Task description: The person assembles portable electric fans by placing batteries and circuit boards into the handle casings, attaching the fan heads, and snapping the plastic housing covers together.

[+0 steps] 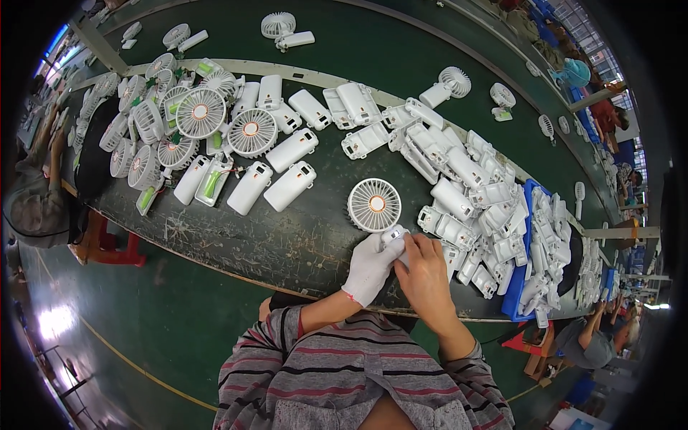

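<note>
I hold a white handheld fan [380,215] at the near edge of the dark green workbench [287,244]. My left hand [370,266], in a white glove, is wrapped around the fan's handle from the left, fingers pressed together on it. My bare right hand [424,272] grips the same handle from the right, thumb and fingertips pinching its upper part just under the round grille. The fan head points away from me, its orange hub facing up.

Just right of my hands lies a heap of white handle shells [466,193], spilling toward a blue tray [519,287] that holds more of them. To the left, well apart, 4 assembled handles [272,179] lie side by side, and beyond them a cluster of round fan heads [201,115] with orange centres. 1 finished fan [448,86] lies farther back on the belt. Another person [36,201] sits at the far left.
</note>
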Demonstrator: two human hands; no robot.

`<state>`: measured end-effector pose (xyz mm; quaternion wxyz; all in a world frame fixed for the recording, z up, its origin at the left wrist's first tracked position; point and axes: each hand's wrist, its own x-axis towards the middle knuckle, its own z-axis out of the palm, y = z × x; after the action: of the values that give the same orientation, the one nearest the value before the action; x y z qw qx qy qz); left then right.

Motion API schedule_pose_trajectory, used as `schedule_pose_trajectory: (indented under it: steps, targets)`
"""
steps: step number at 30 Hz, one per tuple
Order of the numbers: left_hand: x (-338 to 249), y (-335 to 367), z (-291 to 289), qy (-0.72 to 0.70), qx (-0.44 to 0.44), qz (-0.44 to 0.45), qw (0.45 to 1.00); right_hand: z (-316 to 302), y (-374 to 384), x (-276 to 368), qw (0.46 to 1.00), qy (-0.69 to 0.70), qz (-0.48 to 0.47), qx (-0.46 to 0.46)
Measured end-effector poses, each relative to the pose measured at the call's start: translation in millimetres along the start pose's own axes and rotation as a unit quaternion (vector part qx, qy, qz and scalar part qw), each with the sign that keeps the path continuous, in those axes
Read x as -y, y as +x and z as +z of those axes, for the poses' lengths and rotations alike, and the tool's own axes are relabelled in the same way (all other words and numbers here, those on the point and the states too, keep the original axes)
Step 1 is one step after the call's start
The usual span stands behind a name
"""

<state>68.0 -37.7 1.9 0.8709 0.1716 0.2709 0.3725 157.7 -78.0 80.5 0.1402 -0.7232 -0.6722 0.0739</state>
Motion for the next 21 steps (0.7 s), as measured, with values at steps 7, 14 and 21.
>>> schedule_pose_trajectory:
  steps: [7, 14, 21]
  targets:
    - [3.4, 1.7, 4.4, -0.04, -0.017, -0.01, 0.999, -0.7, 2.1, -6.9, 1.0, 0.004, 0.0, 0.012]
    - [6.7, 1.3, 5.0, -0.05, -0.035, -0.009, 0.998, 8.6, -7.8, -6.2, 1.0, -0.002, -0.012, -0.012]
    - [9.5, 2.7, 3.3, -0.028, -0.021, -0.006, 0.999, 0.9, -6.7, -11.6, 1.0, 0.019, -0.002, 0.004]
